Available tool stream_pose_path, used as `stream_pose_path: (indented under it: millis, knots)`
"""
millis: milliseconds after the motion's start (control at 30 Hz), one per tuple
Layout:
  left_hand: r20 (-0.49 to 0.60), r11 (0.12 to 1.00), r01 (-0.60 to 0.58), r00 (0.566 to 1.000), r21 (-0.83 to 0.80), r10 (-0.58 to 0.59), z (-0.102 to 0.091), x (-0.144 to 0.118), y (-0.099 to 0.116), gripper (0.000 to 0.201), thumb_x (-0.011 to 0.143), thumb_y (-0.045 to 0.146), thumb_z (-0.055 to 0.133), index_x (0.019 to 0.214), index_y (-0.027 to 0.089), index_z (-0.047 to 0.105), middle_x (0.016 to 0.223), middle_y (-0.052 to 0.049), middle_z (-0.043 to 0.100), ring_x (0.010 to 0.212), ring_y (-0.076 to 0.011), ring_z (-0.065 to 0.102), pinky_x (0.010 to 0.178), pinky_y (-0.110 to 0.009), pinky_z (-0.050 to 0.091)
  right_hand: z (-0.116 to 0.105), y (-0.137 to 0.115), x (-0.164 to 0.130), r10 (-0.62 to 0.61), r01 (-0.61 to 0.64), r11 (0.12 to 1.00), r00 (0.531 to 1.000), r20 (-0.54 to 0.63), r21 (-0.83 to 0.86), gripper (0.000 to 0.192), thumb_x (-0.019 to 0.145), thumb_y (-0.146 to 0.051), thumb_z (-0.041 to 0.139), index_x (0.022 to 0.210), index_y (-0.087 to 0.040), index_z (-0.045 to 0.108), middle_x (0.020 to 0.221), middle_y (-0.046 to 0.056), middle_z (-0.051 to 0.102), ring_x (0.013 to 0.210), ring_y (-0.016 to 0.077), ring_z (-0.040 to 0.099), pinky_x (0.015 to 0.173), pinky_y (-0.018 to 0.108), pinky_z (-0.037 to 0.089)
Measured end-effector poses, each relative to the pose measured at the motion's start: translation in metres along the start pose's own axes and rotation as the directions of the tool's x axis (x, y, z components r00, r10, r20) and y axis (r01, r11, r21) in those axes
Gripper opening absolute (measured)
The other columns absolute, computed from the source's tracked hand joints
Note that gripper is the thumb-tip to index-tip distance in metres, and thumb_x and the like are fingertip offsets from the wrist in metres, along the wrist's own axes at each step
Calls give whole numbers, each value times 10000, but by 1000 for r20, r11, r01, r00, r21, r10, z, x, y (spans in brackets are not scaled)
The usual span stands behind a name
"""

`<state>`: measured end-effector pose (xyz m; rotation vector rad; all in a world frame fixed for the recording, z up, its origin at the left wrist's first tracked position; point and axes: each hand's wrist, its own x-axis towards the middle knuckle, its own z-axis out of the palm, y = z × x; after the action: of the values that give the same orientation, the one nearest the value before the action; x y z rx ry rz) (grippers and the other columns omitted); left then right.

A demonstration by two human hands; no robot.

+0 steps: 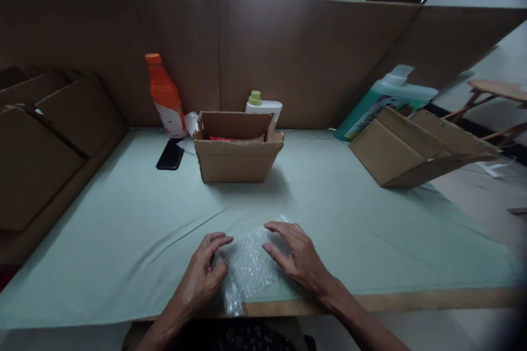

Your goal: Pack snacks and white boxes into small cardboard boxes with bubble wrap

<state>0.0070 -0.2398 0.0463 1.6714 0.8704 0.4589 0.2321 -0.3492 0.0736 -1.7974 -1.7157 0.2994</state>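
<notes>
Both hands press on a clear, crumpled sheet of bubble wrap (pixel 247 269) at the lower centre of the frame, the left hand (pixel 203 277) curled with its fingers closing on the sheet's near-left edge, the right hand (pixel 294 258) spread flat and open on its right side. The wrap lies on the pale green tabletop (pixel 123 230) near its front edge, apparently enclosing nothing yet. Behind it, mid-frame, stands an open brown cardboard box (pixel 237 148) showing something red inside, flanked by an orange plastic bottle (pixel 165 96), a white bottle with a green cap (pixel 263 105) and a black phone (pixel 170 154).
</notes>
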Motion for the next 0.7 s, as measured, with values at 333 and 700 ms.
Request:
stream_pose_path:
  millis: [333,700]
  knots:
    - [-124,992,-79,988,99,91,-21,-6,0,319,687,135,396,781,210,691,1029,-87,640,997,-229,628,885,-390,504,-25,58,-1,84,-134,912,986,-143,-389,268,923,-230,438,949,-188,701,945,98,775,833,258,711,765,408,521]
    - [-132,910,34,991,413,23,-95,19,3,674,789,407,587,1423,209,476,1283,-130,652,707,-185,636,773,-386,555,-49,58,0,425,-430,894,903,-67,-126,361,931,-472,412,934,-245,692,799,30,758,695,234,701,650,339,522]
